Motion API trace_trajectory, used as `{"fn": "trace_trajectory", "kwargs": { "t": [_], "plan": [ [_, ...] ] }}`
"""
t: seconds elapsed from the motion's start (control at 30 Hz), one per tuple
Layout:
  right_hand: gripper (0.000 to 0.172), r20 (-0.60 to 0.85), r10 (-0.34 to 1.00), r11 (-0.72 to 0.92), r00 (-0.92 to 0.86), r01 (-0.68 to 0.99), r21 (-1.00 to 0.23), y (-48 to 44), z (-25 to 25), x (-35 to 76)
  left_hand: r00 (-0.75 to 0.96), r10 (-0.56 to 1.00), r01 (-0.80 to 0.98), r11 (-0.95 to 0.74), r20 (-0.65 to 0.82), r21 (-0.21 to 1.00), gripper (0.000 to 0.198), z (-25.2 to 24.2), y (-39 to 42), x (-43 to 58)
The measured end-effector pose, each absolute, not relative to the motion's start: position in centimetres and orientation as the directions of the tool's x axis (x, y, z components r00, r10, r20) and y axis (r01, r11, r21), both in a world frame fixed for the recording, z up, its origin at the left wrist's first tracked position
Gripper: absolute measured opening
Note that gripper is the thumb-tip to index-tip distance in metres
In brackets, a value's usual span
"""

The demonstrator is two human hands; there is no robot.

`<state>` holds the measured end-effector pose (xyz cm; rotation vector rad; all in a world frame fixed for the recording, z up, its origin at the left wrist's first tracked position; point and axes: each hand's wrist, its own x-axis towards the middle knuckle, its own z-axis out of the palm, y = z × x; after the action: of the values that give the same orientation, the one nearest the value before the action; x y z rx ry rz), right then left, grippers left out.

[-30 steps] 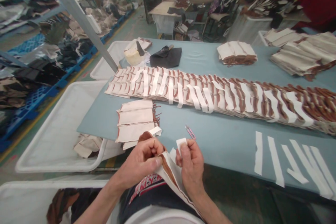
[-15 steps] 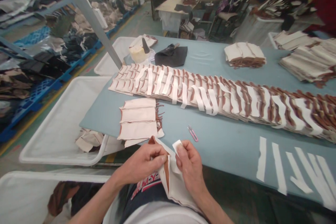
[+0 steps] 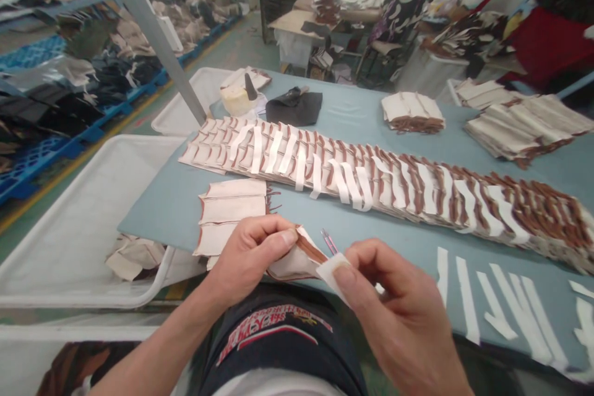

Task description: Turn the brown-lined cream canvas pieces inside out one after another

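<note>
My left hand pinches the edge of a cream leather piece with a brown underside, held over the table's near edge above my lap. Between the thumb and fingers of my right hand is a white strip, its end at the right end of the leather's edge. Whether the strip touches the leather I cannot tell. Just behind it lie pink thread snips, partly hidden. To the left, a small stack of cream leather pieces lies partly behind my left hand.
A long overlapping row of leather pieces, with white strips laid across it, spans the blue-green table. Loose white strips lie at the right. Further stacks and a dark cloth are behind. A white bin stands left.
The leather piece has been raised and turned, its edge now running toward the right. My right hand, with the white strip, has moved right and closer to the camera. The view has shifted slightly.
</note>
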<state>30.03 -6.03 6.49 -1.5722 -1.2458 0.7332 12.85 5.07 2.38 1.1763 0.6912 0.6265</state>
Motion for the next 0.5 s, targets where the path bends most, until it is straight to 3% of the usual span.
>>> {"fn": "trace_trajectory", "kwargs": {
  "t": [0.17,0.3,0.5],
  "plan": [
    [0.024,0.228,0.915,0.018,0.332,0.531,-0.847,-5.1,6.0,29.0,0.679,0.718,-0.09,0.289,-0.153,0.953,0.032,3.4,5.0,13.8],
    [0.024,0.16,0.923,-0.017,0.351,0.452,-0.892,-4.8,5.5,29.2,0.674,0.698,-0.089,0.4,-0.241,0.912,0.029,3.1,4.9,14.2],
    [0.018,0.099,0.923,-0.041,0.372,0.351,-0.935,-4.2,4.6,28.9,0.656,0.705,-0.043,0.389,-0.267,0.92,0.032,2.5,4.9,14.1]
  ]
}}
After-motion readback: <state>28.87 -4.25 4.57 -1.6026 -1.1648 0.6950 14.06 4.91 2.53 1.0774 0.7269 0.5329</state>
